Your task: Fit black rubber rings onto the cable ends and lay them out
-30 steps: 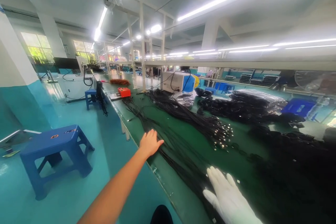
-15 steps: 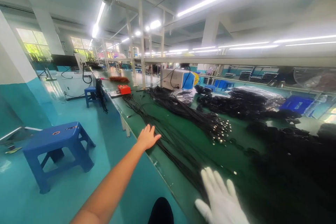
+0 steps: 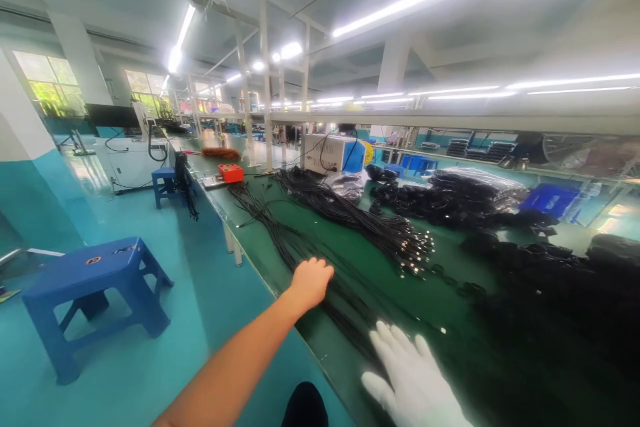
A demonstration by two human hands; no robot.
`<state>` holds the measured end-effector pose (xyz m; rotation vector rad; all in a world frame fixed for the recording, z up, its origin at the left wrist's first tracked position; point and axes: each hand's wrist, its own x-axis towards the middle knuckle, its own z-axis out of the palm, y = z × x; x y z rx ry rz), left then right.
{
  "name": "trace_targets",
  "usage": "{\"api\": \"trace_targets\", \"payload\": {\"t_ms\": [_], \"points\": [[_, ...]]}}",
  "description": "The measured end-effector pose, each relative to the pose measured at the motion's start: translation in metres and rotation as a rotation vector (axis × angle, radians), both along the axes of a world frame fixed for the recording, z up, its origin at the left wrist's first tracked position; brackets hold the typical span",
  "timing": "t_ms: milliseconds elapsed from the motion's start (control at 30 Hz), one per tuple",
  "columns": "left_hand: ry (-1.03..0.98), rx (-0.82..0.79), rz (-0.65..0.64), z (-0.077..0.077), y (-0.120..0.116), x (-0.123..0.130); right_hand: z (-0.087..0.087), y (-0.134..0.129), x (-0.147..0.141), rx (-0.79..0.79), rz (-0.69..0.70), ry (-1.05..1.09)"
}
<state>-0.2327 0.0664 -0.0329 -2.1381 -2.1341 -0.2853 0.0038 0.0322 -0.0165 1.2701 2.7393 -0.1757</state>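
Note:
A loose bundle of long black cables runs along the green table near its front edge. My left hand is bare and closed around part of these cables, knuckles up. My right hand, in a white glove, lies over the near end of the bundle with its fingers spread. Beyond them rests a thicker bundle of black cables, its light-coloured connector ends fanned out toward the right.
Heaps of black coiled parts cover the right of the table. Farther back are a red box, a white and blue machine and a blue bin. A blue stool stands on the floor at the left.
My left hand has moved right and nearer along the cables, and its fingers have closed. My right hand has shifted slightly left. The whole view has turned a little.

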Motion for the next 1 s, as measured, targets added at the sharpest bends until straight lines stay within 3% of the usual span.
{"api": "trace_targets", "payload": {"t_ms": [100,233,367,500,633,733,867,1000], "points": [[0.017,-0.030,-0.026,-0.003,-0.001,-0.002,-0.006,0.000,0.006,0.016,-0.100,-0.083],[0.001,-0.092,-0.050,0.001,0.005,-0.017,-0.002,-0.001,0.010,0.053,-0.086,-0.078],[0.001,-0.062,0.045,0.006,0.032,-0.030,0.000,-0.001,0.014,0.115,-0.106,0.055],[-0.020,0.004,0.101,0.010,0.053,-0.039,-0.015,0.007,0.035,0.145,-0.082,0.199],[-0.079,0.152,0.127,0.017,0.053,-0.043,-0.017,0.020,0.057,0.249,-0.235,0.370],[-0.138,0.255,0.114,0.022,0.049,-0.037,-0.003,0.026,0.053,0.358,-0.306,0.455],[-0.202,0.361,0.101,0.031,0.043,-0.019,0.011,0.031,0.023,0.518,-0.153,0.395],[-0.220,0.424,0.062,0.039,0.031,0.006,0.017,0.043,0.008,0.452,-0.155,0.261]]}}
